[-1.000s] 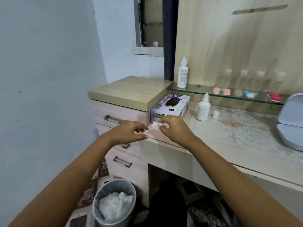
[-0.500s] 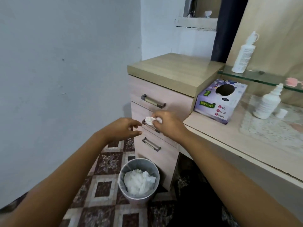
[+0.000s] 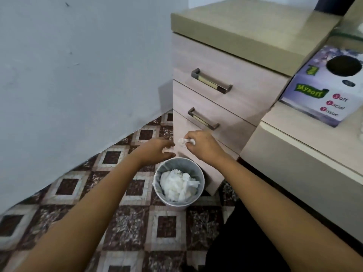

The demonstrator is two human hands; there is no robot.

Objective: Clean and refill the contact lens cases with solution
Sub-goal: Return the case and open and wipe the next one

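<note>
My right hand point(image 3: 204, 147) pinches a small crumpled white tissue point(image 3: 182, 142) in front of the lowest drawer. It hangs just above and behind a small grey waste bin point(image 3: 160, 174) that stands on the floor and is filled with used white tissues. My left hand point(image 3: 157, 151) hovers beside the tissue, its fingers loosely curled and holding nothing. A purple tissue box point(image 3: 326, 89) sits on the counter at the right. The lens cases and solution bottles are out of view.
A pale wooden drawer unit point(image 3: 225, 75) with metal handles stands right behind the bin. The counter edge point(image 3: 294, 146) juts out at the right. A grey wall point(image 3: 78, 75) closes the left side, and the floor point(image 3: 127, 222) is patterned tile.
My view has swung down from the counter to the floor. Both hands have dropped with the tissue from counter height to just above the bin.
</note>
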